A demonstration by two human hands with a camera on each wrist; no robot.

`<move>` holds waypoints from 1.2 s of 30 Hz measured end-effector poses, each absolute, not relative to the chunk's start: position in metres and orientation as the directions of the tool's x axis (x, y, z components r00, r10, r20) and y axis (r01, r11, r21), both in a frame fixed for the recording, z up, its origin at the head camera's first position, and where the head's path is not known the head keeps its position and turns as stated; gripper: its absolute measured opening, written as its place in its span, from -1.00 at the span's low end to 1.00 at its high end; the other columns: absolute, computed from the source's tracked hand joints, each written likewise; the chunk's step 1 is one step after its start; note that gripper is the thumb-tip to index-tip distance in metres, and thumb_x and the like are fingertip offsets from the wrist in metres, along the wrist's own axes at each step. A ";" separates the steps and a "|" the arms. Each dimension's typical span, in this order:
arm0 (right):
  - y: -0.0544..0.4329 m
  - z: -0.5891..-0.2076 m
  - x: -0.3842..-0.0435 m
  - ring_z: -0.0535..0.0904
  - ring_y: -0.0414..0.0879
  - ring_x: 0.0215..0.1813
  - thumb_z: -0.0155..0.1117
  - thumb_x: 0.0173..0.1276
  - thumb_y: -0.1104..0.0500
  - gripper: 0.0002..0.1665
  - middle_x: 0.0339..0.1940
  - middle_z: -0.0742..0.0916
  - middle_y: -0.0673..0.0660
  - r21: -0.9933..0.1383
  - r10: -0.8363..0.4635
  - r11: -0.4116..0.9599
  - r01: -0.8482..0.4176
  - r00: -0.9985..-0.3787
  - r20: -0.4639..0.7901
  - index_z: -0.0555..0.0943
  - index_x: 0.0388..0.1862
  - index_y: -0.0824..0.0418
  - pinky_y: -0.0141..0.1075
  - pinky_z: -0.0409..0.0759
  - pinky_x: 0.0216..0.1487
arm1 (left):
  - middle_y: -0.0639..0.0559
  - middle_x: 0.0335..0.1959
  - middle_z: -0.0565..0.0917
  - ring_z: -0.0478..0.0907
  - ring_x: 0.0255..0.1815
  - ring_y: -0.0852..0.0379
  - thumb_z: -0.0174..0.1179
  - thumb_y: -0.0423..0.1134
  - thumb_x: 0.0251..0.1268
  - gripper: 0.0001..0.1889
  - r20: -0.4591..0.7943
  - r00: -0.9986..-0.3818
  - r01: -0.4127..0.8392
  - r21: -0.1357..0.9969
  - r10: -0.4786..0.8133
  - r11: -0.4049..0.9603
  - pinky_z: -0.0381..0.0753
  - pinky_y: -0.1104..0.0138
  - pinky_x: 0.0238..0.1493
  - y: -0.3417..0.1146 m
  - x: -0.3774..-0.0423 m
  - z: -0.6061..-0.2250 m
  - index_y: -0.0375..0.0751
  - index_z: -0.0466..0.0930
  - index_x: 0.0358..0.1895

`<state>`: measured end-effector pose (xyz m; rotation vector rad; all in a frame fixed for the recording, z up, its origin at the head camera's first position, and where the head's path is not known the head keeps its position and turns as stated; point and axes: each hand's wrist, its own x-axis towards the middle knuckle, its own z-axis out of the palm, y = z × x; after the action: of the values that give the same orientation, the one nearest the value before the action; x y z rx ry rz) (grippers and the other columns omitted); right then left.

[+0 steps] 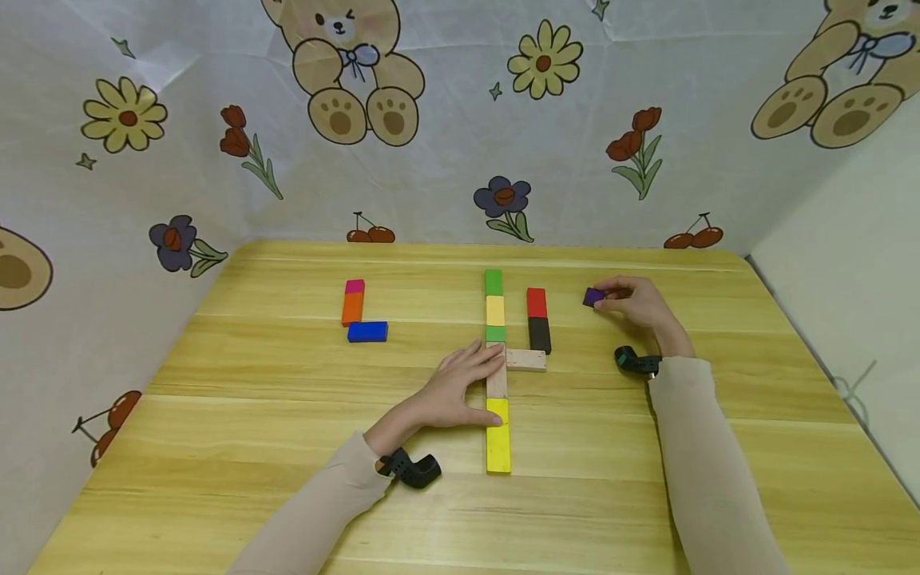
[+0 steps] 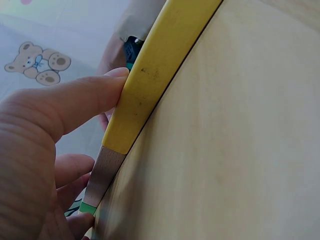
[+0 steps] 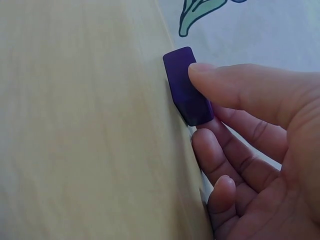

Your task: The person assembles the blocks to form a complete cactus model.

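Observation:
A long row of blocks runs up the middle of the table in the head view: a yellow block (image 1: 498, 447) nearest, then a plain wood block (image 1: 497, 386), a green, a pale yellow and another green block (image 1: 493, 282). My left hand (image 1: 453, 390) rests along the row's left side, fingers spread. Its thumb touches the yellow block (image 2: 145, 80), and its fingertips reach the plain wood part. Farther right, my right hand (image 1: 638, 306) pinches a small purple block (image 3: 185, 85) between thumb and fingers, at or just above the tabletop; which one I cannot tell.
Another plain wood block (image 1: 526, 360) juts right from the row. Above it stand a black block (image 1: 539, 335) and a red block (image 1: 537, 303). At left lie a pink block (image 1: 355, 286), an orange block (image 1: 352, 308) and a blue block (image 1: 367, 331). Patterned cloth (image 1: 446, 184) hangs behind the table.

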<state>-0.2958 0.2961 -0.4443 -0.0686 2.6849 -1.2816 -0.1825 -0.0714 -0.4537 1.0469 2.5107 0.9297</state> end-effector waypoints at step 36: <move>0.173 -0.372 -0.353 0.50 0.08 0.06 0.29 0.38 0.20 -0.55 0.10 0.60 0.28 -0.853 -0.154 0.512 -0.099 -0.988 0.023 0.57 0.23 0.27 -0.11 0.51 0.08 | 0.09 0.61 -0.02 -0.27 0.63 -0.11 0.38 0.10 0.12 -0.04 0.007 -0.703 0.551 0.637 0.711 0.539 -0.22 -0.06 0.57 -0.071 -0.182 -0.456 -0.13 0.10 0.53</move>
<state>-0.3530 0.1731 -0.3718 -0.2250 2.6828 -1.5083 -0.1820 -0.0707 -0.4556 1.0583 2.5247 0.9127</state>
